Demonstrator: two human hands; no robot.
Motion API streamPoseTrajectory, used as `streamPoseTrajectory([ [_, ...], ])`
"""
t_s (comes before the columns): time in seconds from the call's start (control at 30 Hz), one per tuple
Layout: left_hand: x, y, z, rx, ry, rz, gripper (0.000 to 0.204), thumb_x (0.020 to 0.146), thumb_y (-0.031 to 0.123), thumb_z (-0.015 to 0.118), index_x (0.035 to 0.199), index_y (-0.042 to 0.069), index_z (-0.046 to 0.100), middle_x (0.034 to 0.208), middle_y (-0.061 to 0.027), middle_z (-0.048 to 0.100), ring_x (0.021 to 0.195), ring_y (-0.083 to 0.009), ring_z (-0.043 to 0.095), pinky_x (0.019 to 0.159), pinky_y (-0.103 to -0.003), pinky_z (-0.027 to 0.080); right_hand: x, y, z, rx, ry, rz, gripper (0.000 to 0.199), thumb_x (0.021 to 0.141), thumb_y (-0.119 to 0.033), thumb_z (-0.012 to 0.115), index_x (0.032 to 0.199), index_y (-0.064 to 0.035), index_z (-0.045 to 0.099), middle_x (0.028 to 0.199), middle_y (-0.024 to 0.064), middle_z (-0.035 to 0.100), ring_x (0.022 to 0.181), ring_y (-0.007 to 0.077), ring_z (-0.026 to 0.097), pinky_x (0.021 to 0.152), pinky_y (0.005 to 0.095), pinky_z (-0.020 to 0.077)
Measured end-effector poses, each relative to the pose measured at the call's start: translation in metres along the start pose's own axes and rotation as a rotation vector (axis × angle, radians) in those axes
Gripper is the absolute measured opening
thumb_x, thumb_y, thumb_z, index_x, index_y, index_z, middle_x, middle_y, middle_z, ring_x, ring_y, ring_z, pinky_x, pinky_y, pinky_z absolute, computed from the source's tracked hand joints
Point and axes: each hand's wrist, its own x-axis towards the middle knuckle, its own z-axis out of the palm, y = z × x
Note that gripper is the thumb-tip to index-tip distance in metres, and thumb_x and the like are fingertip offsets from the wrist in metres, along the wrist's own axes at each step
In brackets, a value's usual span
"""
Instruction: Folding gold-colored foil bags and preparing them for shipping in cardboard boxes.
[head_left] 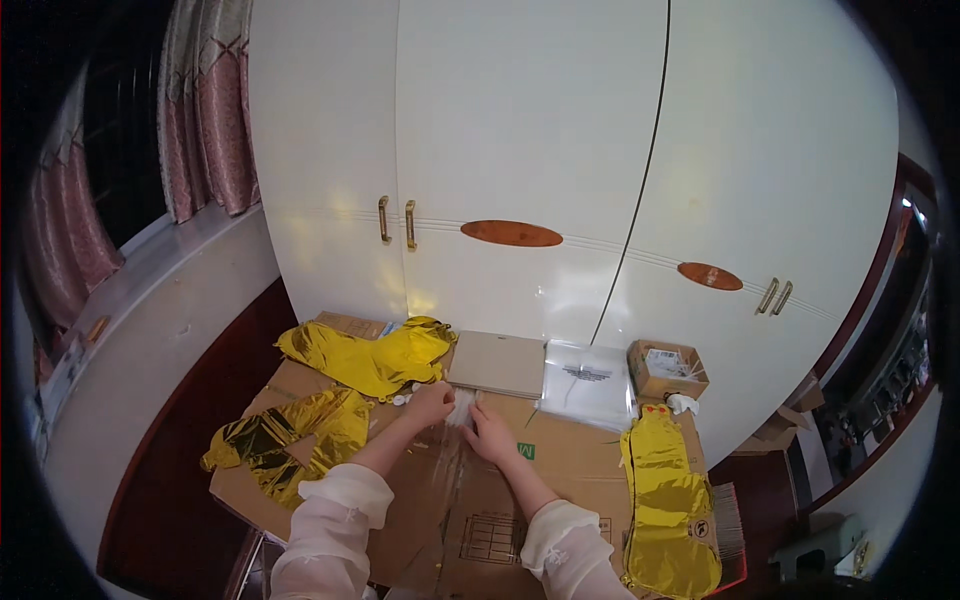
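A small white, crinkly film piece (460, 408) is pinched between the left hand (428, 402) and right hand (490, 433) above the flattened brown cardboard sheet (500, 500); it is judged light, limp and slippery, best gripped at its edges. Right of the cardboard's green mark (526, 451) lies gold foil (672, 500); beyond, clear bags (588, 385) and a labelled brown box (667, 368).

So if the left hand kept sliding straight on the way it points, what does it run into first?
The left hand points up and slightly right across the cardboard sheet. Past the small white item at its fingers, the first thing in line looks like the flat beige box, though depth is hard to judge here.
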Motion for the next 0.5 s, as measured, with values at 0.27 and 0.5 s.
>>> streamPoseTrajectory([
  [0.27, -0.04, 0.016, -0.008, 0.039, -0.111, -0.026, 0.019, 0.076, 0.011, 0.064, 0.093, 0.003, 0.062, 0.09, -0.017, 0.066, 0.087, -0.0341, 0.065, 0.077, -0.044, 0.051, -0.008, -0.002, -0.004, 0.026, 0.01, 0.024, 0.066, 0.087, -0.033, 0.067, 0.14, 0.0003, 0.044, 0.144, 0.0238, 0.044, 0.129, 0.0383, 0.046, 0.108, 0.0407, 0.0394],
  [0.5, -0.044, 0.004, 0.016, 0.028, 0.07, 0.047, 0.018, 0.076, 0.011, 0.066, 0.091, 0.002, 0.061, 0.092, -0.0171, 0.065, 0.092, -0.0352, 0.063, 0.079, -0.044, 0.051, -0.014, -0.003, -0.009, 0.08, -0.026, 0.031, 0.068, 0.087, -0.032, 0.069, 0.141, -0.0004, 0.043, 0.145, 0.0235, 0.042, 0.131, 0.0386, 0.045, 0.109, 0.0403, 0.0387],
])
